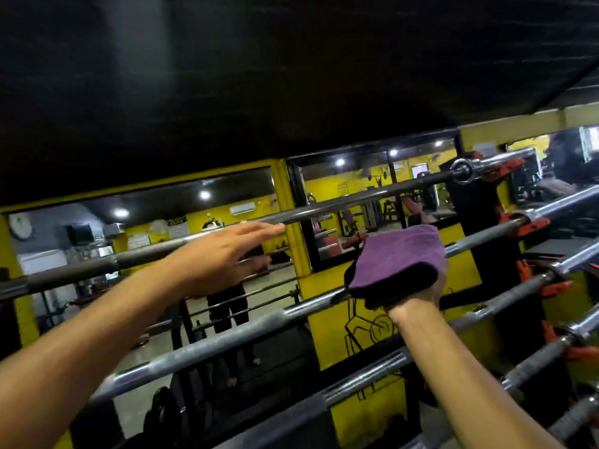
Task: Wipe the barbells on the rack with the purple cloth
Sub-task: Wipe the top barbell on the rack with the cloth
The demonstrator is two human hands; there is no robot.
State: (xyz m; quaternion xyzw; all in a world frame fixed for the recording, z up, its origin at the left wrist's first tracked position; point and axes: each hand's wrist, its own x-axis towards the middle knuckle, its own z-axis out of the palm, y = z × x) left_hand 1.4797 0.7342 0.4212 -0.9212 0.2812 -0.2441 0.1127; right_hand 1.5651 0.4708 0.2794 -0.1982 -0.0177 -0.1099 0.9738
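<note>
Several steel barbells lie across a rack, slanting up to the right. The top barbell [340, 200] is dark. The second barbell [246, 328] is chrome. My left hand [223, 254] is stretched out flat, fingers apart, just in front of the top barbell, holding nothing. My right hand [418, 296] grips a folded purple cloth [398, 257] with a black underside and presses it over the second barbell. The cloth hides the bar beneath it. A third barbell [363, 367] runs lower, under my right forearm.
Red-orange rack hooks [531, 225] hold the bar ends at the right on a black upright [470, 205]. Wall mirrors [356, 196] in yellow frames stand behind the rack and reflect the gym and a person's legs. Weight plates [165, 413] sit low at the left.
</note>
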